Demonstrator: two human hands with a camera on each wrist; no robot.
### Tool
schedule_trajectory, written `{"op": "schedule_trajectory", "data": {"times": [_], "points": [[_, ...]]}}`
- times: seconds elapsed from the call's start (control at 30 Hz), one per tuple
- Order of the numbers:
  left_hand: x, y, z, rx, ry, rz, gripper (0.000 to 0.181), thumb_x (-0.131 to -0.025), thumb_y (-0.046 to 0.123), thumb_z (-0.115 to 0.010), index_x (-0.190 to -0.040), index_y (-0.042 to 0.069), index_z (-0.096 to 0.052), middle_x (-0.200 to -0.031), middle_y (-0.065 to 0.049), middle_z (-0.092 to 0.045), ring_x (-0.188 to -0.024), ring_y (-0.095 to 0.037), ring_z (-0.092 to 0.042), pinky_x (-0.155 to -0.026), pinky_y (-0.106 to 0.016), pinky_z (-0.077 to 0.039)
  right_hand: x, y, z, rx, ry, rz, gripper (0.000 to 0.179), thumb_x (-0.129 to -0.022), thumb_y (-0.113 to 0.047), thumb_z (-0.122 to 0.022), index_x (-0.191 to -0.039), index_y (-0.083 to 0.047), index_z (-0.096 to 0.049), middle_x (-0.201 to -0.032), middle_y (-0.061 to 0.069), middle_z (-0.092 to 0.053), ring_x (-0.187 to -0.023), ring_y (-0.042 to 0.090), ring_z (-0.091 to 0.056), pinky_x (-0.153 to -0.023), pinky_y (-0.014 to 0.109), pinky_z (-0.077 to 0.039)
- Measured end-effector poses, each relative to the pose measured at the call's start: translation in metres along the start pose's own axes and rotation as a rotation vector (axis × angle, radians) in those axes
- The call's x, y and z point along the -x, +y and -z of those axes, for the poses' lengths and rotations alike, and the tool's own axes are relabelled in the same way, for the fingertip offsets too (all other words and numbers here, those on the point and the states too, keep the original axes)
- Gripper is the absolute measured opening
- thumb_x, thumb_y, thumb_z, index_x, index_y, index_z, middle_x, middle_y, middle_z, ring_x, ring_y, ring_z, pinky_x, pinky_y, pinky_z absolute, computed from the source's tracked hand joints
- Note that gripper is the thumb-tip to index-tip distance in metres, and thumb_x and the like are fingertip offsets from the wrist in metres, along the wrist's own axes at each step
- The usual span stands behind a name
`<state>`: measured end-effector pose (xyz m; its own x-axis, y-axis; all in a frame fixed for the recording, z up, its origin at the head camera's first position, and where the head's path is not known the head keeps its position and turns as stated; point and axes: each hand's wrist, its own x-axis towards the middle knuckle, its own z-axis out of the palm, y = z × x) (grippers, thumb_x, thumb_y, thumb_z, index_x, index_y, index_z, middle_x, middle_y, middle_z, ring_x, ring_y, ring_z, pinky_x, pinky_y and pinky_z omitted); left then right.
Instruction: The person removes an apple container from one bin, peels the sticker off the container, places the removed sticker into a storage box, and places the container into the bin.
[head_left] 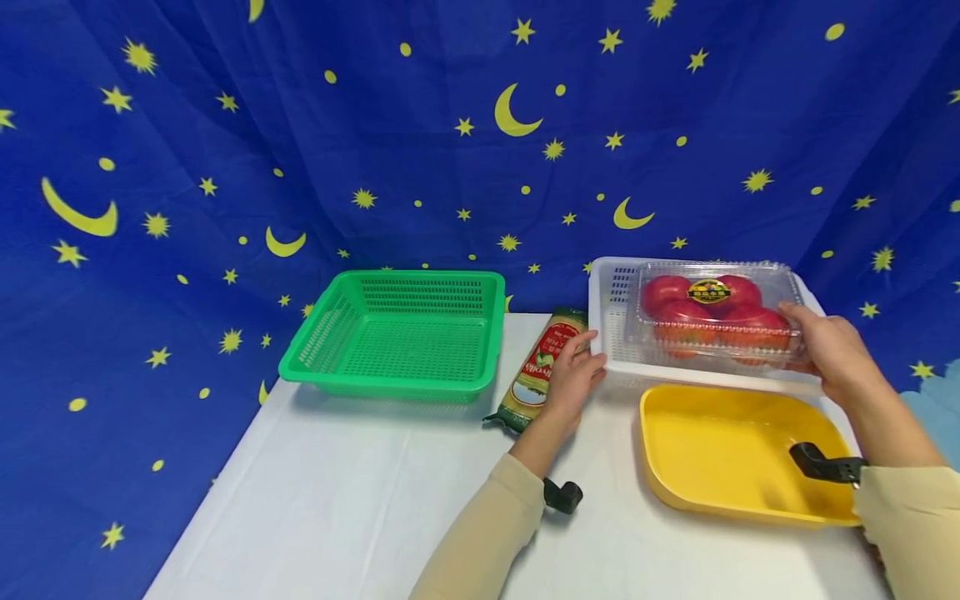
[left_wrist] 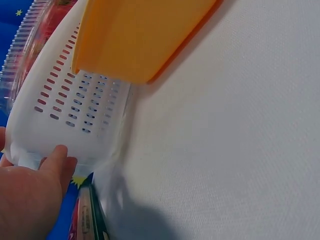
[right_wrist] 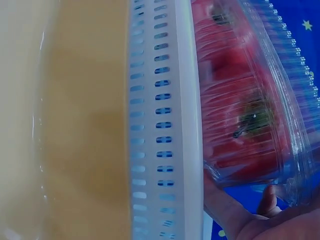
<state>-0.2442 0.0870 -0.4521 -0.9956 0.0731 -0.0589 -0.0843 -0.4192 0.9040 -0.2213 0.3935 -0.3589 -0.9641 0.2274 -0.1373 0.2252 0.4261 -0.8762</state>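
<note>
A clear plastic box of red apples (head_left: 720,321), with a dark round label on its lid, is tilted over the white slotted basket (head_left: 617,354). My right hand (head_left: 836,346) grips the box at its right end, thumb on top; the right wrist view shows the box beside the basket rim. At the basket's left end, my left hand (head_left: 576,379) holds the rim, its fingers on the outer wall in the left wrist view (left_wrist: 37,195). Just behind the left hand lies a long green and red packet (head_left: 534,379), partly covered by it.
A yellow tub (head_left: 735,450) stands in front of the white basket, close to the right forearm. To the left is a green slotted basket (head_left: 412,346). All stand on a white-covered table (head_left: 360,500), with a blue star-patterned curtain (head_left: 420,150) behind.
</note>
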Motion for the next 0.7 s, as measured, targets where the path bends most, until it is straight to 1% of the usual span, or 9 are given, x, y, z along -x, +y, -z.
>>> {"op": "schedule_trajectory", "data": {"times": [0.1, 0.23, 0.37, 0.43, 0.57, 0.7], "points": [[0.000, 0.001, 0.000, -0.001, -0.016, 0.005, 0.041, -0.085, 0.001, -0.066, -0.122, 0.019, -0.064, -0.110, -0.018, -0.061, -0.096, -0.025, -0.062, -0.088, -0.039, -0.050, 0.003, -0.005, -0.001, -0.017, -0.001, 0.006, 0.079, -0.096, -0.057, -0.041, -0.128, 0.016, -0.035, -0.077, -0.010, -0.055, -0.064, 0.007, -0.060, -0.061, 0.027, -0.055], [0.001, 0.004, 0.001, 0.014, -0.029, 0.018, 0.041, -0.086, 0.001, -0.065, -0.123, 0.019, -0.064, -0.113, -0.017, -0.062, -0.098, -0.024, -0.062, -0.090, -0.041, -0.049, 0.005, -0.010, -0.001, -0.044, -0.019, 0.032, 0.072, -0.096, -0.054, -0.043, -0.120, 0.013, -0.041, -0.074, -0.010, -0.058, -0.063, 0.008, -0.061, -0.059, 0.027, -0.055], [0.001, 0.005, 0.001, 0.031, -0.031, 0.031, 0.042, -0.087, 0.000, -0.064, -0.125, 0.019, -0.063, -0.111, -0.012, -0.064, -0.099, -0.022, -0.063, -0.092, -0.042, -0.048, 0.008, -0.015, -0.002, -0.093, -0.038, 0.045, 0.061, -0.097, -0.051, -0.045, -0.112, 0.008, -0.045, -0.071, -0.011, -0.060, -0.062, 0.009, -0.062, -0.058, 0.027, -0.055], [0.001, 0.006, 0.001, 0.036, -0.029, 0.036, 0.043, -0.087, 0.000, -0.064, -0.125, 0.019, -0.063, -0.109, -0.009, -0.064, -0.097, -0.022, -0.063, -0.092, -0.043, -0.048, 0.010, -0.018, -0.003, -0.117, -0.044, 0.036, 0.056, -0.097, -0.051, -0.046, -0.109, 0.004, -0.046, -0.071, -0.010, -0.061, -0.062, 0.010, -0.062, -0.058, 0.027, -0.055], [0.001, 0.006, 0.001, 0.061, -0.028, 0.055, 0.042, -0.088, 0.001, -0.062, -0.126, 0.019, -0.063, -0.106, -0.009, -0.063, -0.092, -0.021, -0.062, -0.092, -0.045, -0.047, 0.014, -0.022, -0.005, -0.146, -0.070, 0.028, 0.053, -0.097, -0.049, -0.046, -0.109, 0.002, -0.045, -0.071, -0.010, -0.062, -0.062, 0.010, -0.063, -0.059, 0.027, -0.055], [0.003, 0.006, 0.002, 0.079, -0.021, 0.077, 0.035, -0.091, 0.012, -0.062, -0.126, 0.018, -0.063, -0.110, -0.009, -0.060, -0.093, -0.022, -0.058, -0.092, -0.046, -0.047, 0.016, -0.025, -0.008, -0.149, -0.088, 0.035, 0.055, -0.098, -0.048, -0.044, -0.112, 0.005, -0.044, -0.072, -0.010, -0.063, -0.063, 0.010, -0.063, -0.060, 0.027, -0.055]]}}
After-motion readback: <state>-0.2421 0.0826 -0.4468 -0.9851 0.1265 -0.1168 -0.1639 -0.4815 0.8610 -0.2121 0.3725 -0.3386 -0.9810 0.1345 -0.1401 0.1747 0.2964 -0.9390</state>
